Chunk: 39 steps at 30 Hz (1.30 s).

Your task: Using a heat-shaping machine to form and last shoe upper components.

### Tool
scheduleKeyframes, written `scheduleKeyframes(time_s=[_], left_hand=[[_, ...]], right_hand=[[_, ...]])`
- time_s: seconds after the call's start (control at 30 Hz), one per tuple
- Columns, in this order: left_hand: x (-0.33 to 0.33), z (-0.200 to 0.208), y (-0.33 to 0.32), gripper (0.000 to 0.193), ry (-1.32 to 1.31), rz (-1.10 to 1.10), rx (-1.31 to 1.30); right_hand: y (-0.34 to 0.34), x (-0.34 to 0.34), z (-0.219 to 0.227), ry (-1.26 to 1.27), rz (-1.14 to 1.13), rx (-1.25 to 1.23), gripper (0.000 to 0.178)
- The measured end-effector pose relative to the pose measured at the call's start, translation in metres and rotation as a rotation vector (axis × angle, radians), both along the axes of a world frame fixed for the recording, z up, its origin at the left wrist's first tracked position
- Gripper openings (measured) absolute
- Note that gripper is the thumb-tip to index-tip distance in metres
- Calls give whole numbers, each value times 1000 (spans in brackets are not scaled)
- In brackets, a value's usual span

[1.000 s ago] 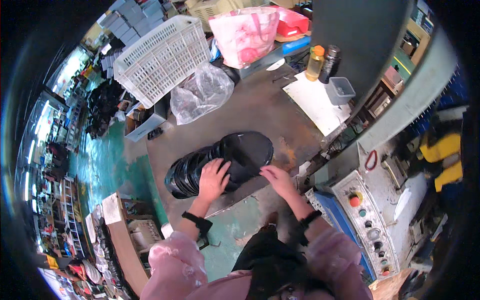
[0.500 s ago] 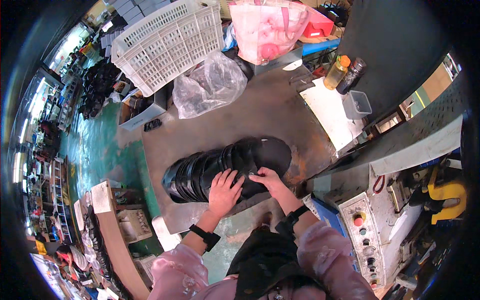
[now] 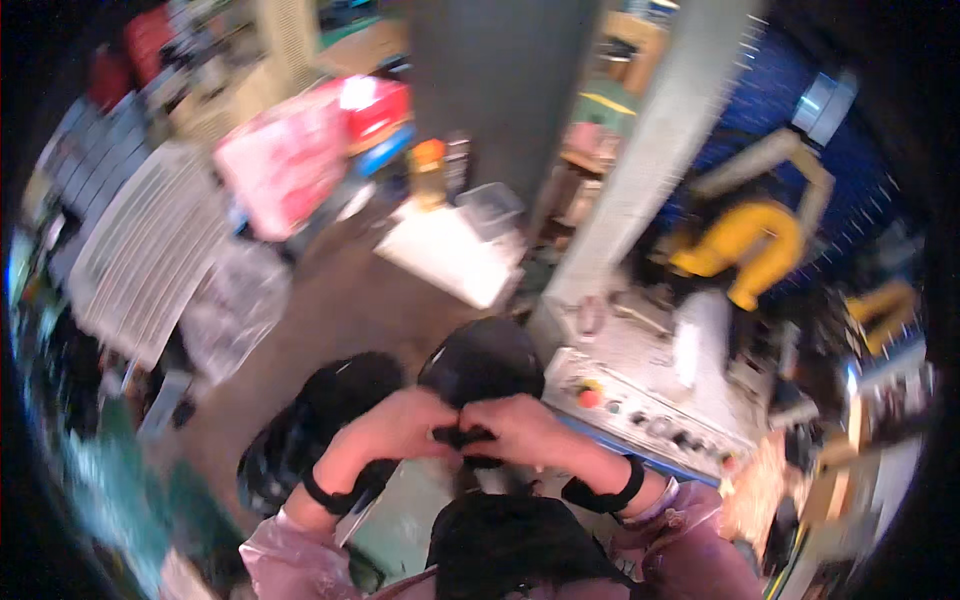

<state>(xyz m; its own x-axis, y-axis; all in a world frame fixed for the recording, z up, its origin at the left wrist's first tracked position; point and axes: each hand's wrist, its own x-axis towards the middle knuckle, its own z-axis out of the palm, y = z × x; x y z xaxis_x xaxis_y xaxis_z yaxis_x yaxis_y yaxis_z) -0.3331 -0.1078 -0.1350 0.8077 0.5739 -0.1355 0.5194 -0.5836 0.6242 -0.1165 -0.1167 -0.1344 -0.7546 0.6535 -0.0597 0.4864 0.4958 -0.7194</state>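
Observation:
A thin black piece with a rounded end point(image 3: 482, 362) is held up between my two hands, near my body. Its exact kind I cannot make out through the blur. My left hand point(image 3: 405, 425) pinches its near edge on the left, and my right hand point(image 3: 515, 430) grips that same edge on the right, the fingertips of both nearly meeting. Part of the near edge is hidden by my fingers. Just left of the held piece, a row of overlapping black pieces point(image 3: 335, 405) lies on the brown worktable point(image 3: 335, 310), partly behind my left forearm.
To the right stands a machine with a control panel point(image 3: 650, 420) of buttons and knobs, and a yellow curved part point(image 3: 750, 250) beyond. A white board point(image 3: 450, 255) bears a clear plastic tub point(image 3: 490, 210) and bottles. A white crate point(image 3: 150, 250) and plastic bag point(image 3: 235, 305) stand left.
My hands have come off the row with one black piece, lifting it to the right, toward the machine. The whole view has swung right and is smeared.

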Motion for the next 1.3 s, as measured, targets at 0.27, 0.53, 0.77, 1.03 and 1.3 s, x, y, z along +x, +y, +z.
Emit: scheduleKeyframes(time_s=[0.27,0.53,0.77,1.03,1.3], left_hand=[[203,-21,-37,24,-157,-487,268],[379,-31,-104,23,-72,-547,256],[487,-29,-128,24,-272,-522,461],[541,84,-106,29,-329,-498,23],[631,154,-35,10,-876,70,-512]], right_hand=[[-112,192,-1,-300,-258,-80,38],[-230,324,-34,-425,-842,307,34],[-278,429,-21,-261,-1012,551,28],[-272,525,63,285,-869,359,32],[-155,567,133,1370,-1105,-91,13]])
